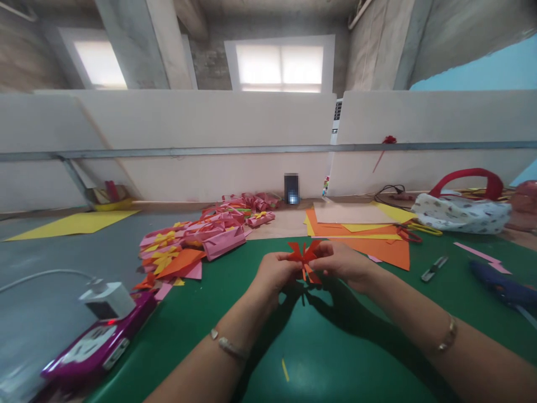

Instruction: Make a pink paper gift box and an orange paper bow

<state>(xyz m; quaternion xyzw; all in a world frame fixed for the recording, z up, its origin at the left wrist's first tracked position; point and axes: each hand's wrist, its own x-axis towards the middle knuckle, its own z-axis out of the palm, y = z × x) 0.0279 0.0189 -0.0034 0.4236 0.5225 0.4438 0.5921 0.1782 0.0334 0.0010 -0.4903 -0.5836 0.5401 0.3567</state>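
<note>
Between my two hands, above the green mat (327,358), is an orange paper flower (305,258) with several cut petals spread out. My left hand (274,271) pinches its left side with thumb and fingers. On the opposite side, my right hand (338,262) has its fingers closed on the petals. Both hands' shadows fall on the mat below. To the left lies a pile of pink, orange and yellow paper flowers (224,224). Behind my right hand are stacked orange and yellow paper sheets (373,246) with a pale sheet on top.
A utility knife (434,268), a blue glue gun (499,282) and pink paper strips (478,253) lie right. Red-handled scissors (409,234) rest near a patterned bag (461,211). A purple power strip (100,341) with a white plug sits left. A phone (291,187) stands behind.
</note>
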